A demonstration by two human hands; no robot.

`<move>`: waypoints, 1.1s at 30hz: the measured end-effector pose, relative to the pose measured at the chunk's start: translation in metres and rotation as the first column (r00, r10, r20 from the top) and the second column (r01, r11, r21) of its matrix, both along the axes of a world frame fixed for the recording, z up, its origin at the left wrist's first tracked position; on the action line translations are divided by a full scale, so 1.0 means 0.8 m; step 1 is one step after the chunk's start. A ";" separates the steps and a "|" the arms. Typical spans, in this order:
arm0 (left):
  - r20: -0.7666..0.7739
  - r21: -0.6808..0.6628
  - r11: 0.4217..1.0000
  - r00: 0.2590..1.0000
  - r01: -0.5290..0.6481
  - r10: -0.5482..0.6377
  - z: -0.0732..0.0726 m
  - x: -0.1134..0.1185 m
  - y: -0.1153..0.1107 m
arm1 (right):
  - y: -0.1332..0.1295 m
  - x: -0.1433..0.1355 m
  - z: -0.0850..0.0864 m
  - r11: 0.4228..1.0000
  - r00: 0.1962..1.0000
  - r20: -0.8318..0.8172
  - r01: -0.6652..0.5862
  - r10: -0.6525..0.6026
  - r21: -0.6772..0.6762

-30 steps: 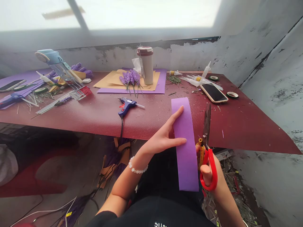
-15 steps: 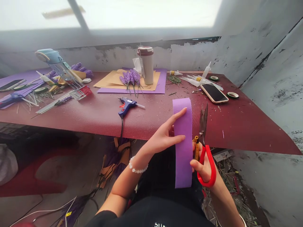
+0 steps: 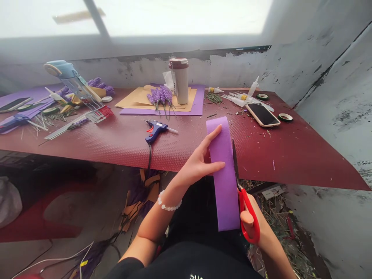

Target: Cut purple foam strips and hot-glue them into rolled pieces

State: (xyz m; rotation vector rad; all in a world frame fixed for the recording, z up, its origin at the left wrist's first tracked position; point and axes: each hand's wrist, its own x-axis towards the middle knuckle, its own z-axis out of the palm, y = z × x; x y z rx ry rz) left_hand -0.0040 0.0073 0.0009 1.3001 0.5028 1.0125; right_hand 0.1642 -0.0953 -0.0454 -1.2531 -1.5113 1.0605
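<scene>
A long strip of purple felt-like sheet (image 3: 227, 193) hangs upright over the table's front edge, gripped by my left hand (image 3: 200, 162). The thumb and index finger lie across its face; the other fingers are behind it. My right hand (image 3: 255, 213) is closed on red-handled scissors (image 3: 250, 221), thumb through one loop. Their dark blades (image 3: 235, 161) point up along the strip's right edge, partly hidden by it. Whether they touch the strip I cannot tell.
A blue glue gun (image 3: 156, 131) lies on the dark red table (image 3: 124, 143). Behind it are purple flower sprigs (image 3: 161, 95) on stacked sheets (image 3: 130, 97) and a lidded cup (image 3: 182, 83). At right lie a phone (image 3: 264, 114) and tape rolls (image 3: 285, 117); a blue-lidded bottle (image 3: 65, 71) leans left.
The scissors have moved left against the strip's right side. The strip has tilted, its top shifting left. The yellow tool seen in my right hand earlier is now hidden.
</scene>
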 end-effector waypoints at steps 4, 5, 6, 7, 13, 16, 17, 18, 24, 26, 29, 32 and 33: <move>-0.002 -0.011 1.000 1.000 0.008 -0.008 0.001 0.002 -0.001 | -0.002 -0.001 0.004 0.993 0.994 -0.087 -0.072 0.064 -0.090; 0.000 -0.012 1.000 1.000 0.012 -0.012 0.001 0.002 -0.002 | -0.003 -0.002 0.004 0.994 0.996 -0.081 -0.053 0.045 -0.095; 0.002 -0.014 1.000 1.000 0.016 -0.016 0.001 0.003 -0.002 | -0.003 -0.002 0.003 0.995 0.997 -0.071 -0.035 0.028 -0.095; 0.001 -0.016 1.000 1.000 0.020 -0.020 0.001 0.004 -0.003 | -0.004 -0.002 0.001 0.995 0.998 -0.062 -0.026 0.020 -0.093; 0.002 -0.010 1.000 1.000 0.005 -0.005 0.001 0.005 -0.004 | -0.008 -0.002 -0.006 0.995 0.999 -0.004 0.048 -0.048 -0.083; -0.004 -0.021 1.000 1.000 0.009 -0.009 0.001 0.004 -0.004 | -0.007 -0.006 -0.003 0.993 0.996 0.009 0.089 -0.088 -0.082; -0.006 -0.022 1.000 1.000 0.010 -0.010 0.001 0.004 -0.004 | -0.007 -0.008 -0.002 0.992 0.995 0.008 0.098 -0.098 -0.081; -0.007 -0.020 1.000 1.000 0.010 -0.010 0.001 0.004 -0.004 | -0.006 -0.010 0.000 0.991 0.994 0.007 0.110 -0.109 -0.079; 0.015 0.025 0.999 0.999 0.035 -0.035 0.000 0.006 -0.006 | 0.004 -0.010 0.011 0.971 0.973 -0.008 0.231 -0.231 -0.056; 0.010 0.019 0.998 0.998 0.062 -0.062 -0.003 0.005 -0.007 | 0.007 -0.006 0.016 0.961 0.961 -0.035 0.271 -0.273 -0.050; 0.011 0.027 0.994 0.994 0.104 -0.104 -0.009 0.005 -0.009 | 0.015 -0.002 0.024 0.953 0.946 -0.108 0.304 -0.304 -0.018; -0.026 0.052 0.991 0.992 0.126 -0.125 -0.013 0.006 -0.010 | 0.025 -0.002 0.029 0.944 0.936 -0.136 0.329 -0.324 0.020; -0.047 0.054 0.991 0.992 0.122 -0.119 -0.014 0.006 -0.009 | 0.027 -0.003 0.030 0.944 0.936 -0.141 0.330 -0.323 0.027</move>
